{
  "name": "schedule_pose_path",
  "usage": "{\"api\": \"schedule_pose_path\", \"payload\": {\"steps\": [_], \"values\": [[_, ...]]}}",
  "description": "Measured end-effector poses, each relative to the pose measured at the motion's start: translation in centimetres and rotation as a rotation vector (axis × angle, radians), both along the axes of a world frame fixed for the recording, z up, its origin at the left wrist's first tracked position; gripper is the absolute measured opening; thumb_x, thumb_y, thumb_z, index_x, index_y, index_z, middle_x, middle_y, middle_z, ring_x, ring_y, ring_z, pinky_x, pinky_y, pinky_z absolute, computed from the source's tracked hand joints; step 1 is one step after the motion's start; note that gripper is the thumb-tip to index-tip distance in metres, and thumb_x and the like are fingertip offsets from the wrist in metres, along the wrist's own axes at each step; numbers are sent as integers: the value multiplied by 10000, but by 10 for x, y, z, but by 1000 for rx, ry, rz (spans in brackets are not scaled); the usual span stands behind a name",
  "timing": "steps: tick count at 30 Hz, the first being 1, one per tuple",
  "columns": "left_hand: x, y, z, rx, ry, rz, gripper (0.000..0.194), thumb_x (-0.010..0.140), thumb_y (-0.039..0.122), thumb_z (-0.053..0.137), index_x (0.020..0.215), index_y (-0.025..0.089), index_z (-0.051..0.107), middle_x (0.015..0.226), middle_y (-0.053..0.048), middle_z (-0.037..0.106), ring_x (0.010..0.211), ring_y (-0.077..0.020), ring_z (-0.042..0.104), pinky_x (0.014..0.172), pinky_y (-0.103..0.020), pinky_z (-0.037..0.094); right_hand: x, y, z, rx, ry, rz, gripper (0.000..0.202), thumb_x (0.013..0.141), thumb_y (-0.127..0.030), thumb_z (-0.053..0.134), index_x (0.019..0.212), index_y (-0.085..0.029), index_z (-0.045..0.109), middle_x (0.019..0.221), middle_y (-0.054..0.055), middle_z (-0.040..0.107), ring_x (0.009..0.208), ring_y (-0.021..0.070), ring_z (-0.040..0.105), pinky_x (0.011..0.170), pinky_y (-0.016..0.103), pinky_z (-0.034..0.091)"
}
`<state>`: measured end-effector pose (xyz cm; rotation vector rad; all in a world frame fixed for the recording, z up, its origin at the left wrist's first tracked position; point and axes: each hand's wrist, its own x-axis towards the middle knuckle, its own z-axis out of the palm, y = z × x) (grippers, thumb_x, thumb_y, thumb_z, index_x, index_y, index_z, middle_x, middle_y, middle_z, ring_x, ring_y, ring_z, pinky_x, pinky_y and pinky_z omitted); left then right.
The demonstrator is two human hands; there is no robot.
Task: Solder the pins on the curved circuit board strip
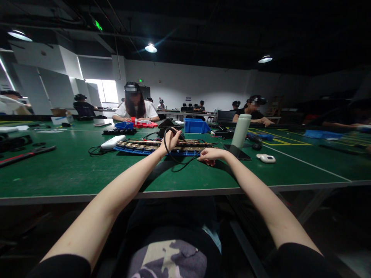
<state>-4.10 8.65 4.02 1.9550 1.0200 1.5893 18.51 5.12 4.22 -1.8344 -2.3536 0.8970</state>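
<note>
My left hand [172, 140] is closed on a black cable [165, 143], which loops down in front of a long blue tray [136, 151] with several thin brownish strips lying lengthwise in it. My right hand [209, 155] rests low by the tray's right end, its fingers bent together near the lower part of the cable loop. What those fingers pinch, if anything, is too small to make out.
A black phone [237, 152] and a pale green bottle [241, 131] stand right of my right hand, with a white case [266, 158] beyond. A white device [113, 142] lies left of the tray. Behind are a blue bin [196, 126], red parts [142, 123] and a seated person.
</note>
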Motion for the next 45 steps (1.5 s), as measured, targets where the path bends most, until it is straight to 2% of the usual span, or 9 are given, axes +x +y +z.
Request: {"api": "schedule_pose_path", "payload": {"steps": [9,18,25,33,39,45], "values": [[1,-3,2,3,-6,-20,158,927,280,529,796,200,492,434,58,526,457,-145,589,528,-255,478,1,2,-2,3,2,3,380,883,-485,619,717,-172,481,525,-29,556,431,91,533,468,211,450],[3,-2,1,-27,-73,20,147,925,283,534,811,192,518,480,54,543,496,-144,606,536,-247,483,0,1,-1,4,-6,0,415,858,-534,633,721,-174,479,527,-28,560,433,92,533,483,218,456],[0,-1,5,32,-117,103,145,937,297,508,850,183,531,536,36,575,541,-165,648,581,-267,512,-1,-1,0,5,-10,8,392,881,-503,616,720,-173,477,534,-27,558,438,88,531,478,211,447],[0,2,1,46,-106,94,157,932,308,514,831,192,543,535,39,575,541,-161,647,594,-271,523,-2,-3,2,4,-15,-2,340,913,-421,600,717,-171,478,537,-29,561,437,89,531,476,211,445],[-1,-1,2,31,-101,72,164,919,274,528,773,200,514,522,44,555,497,-149,621,543,-253,487,-4,-5,3,5,-15,-15,316,927,-383,588,720,-175,470,533,-33,560,429,86,525,475,208,445],[-1,-5,4,7,-98,49,172,924,276,522,770,201,503,523,45,555,479,-138,602,524,-243,476,-2,-1,0,11,-13,-1,384,885,-496,614,728,-173,477,536,-28,562,432,88,533,472,208,449]]}}
